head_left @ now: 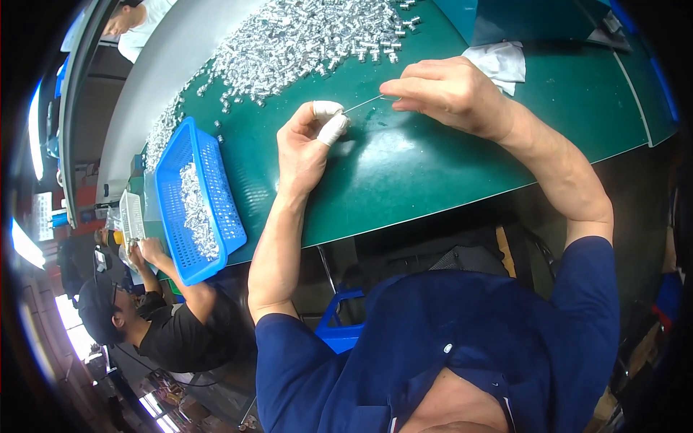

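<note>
Thin rod (364,104) slants from right to left

Right hand (455,94) pinches one end. From that grip, the rod points left and a bit back toward the body, to the white-covered fingertips (332,132) of the left hand (303,159). Those sit close together, but I cannot tell if they pinch something tiny. Shiny little parts (296,50) lie past the left hand.

No text, label, number or sign can be read anywhere in this view. At the far left, near the curved rim, a pale upright sheet (44,216) seems to carry faint marks, but they are too small and blurred to tell whether they are writing, figures or only a pattern.
</note>
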`<state>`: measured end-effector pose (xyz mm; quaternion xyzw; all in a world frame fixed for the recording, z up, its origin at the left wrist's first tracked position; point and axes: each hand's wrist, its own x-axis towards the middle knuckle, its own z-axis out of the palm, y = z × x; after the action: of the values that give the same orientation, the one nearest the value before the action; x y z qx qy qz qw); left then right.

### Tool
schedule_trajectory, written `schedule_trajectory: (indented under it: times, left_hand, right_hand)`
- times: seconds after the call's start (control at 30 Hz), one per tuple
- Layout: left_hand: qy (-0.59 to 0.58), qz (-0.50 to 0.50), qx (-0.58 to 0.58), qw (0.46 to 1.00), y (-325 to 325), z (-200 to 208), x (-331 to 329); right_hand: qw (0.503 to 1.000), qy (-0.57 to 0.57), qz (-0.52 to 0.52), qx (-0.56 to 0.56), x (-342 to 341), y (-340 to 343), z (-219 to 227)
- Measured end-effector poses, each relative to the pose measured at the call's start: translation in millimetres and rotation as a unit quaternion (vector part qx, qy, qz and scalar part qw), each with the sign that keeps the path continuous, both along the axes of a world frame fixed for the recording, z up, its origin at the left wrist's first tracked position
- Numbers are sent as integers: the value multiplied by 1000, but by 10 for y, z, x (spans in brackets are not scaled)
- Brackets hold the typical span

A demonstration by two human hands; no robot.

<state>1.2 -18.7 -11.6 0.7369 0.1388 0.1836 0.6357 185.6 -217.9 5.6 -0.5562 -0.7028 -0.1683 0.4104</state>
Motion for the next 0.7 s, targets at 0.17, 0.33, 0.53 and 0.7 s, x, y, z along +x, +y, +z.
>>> schedule_trajectory:
  times: [0.17, 0.33, 0.53, 0.7]
  left_hand:
    - [17, -9, 5, 1000, -9, -28, 5]
    - [-8, -2, 104, 995, -31, -59, 58]
    - [28, -15, -19, 999, 32, -16, 20]
    - [40, -69, -52, 995, 12, -83, 48]
  right_hand:
    - [1000, 16, -1, 4, -60, 30, -59]
    - [821, 515, 41, -241, -110, 51, -30]
    - [993, 118, 22, -11, -76, 158, -40]
    - [997, -17, -46, -59, -94, 14, 76]
